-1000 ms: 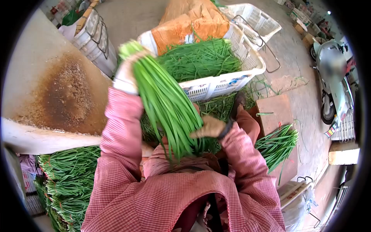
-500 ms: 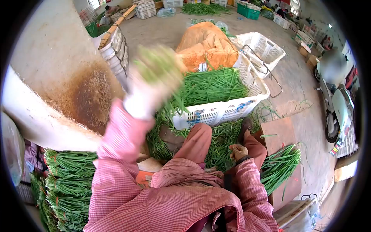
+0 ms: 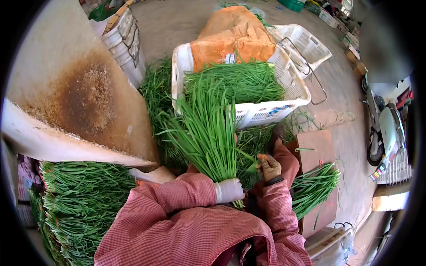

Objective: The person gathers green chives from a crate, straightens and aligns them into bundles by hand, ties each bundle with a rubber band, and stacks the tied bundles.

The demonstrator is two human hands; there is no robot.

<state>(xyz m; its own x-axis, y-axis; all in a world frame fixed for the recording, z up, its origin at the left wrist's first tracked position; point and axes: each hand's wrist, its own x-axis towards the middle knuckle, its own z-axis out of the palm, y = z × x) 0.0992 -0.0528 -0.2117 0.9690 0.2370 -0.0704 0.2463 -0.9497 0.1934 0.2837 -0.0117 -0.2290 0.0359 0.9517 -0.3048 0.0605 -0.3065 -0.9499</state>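
Note:
My left hand (image 3: 230,190), in a pale glove, is closed around the lower stems of a large bunch of garlic chives (image 3: 206,133). The leaves fan up and left, over the front corner of the white crate (image 3: 270,108). Just right of the bunch, my right hand (image 3: 269,167) is bare, its fingers pinched at a thin, blurred chive leaf (image 3: 252,166). More chives (image 3: 244,82) lie inside the crate beside an orange sack (image 3: 230,33). A smaller bundle (image 3: 315,190) rests on the brown board (image 3: 316,146) to my right.
Tied chive bundles (image 3: 84,208) are stacked at my left, below a stained pale wall (image 3: 88,88). Loose leaves (image 3: 157,88) litter the floor around the crate. Another white crate (image 3: 301,42) stands behind it. A scooter (image 3: 392,128) is parked at far right.
My left hand has swung down from over the crate to my lap with the chives. My right hand has risen slightly toward the bunch. The view has tilted downward.

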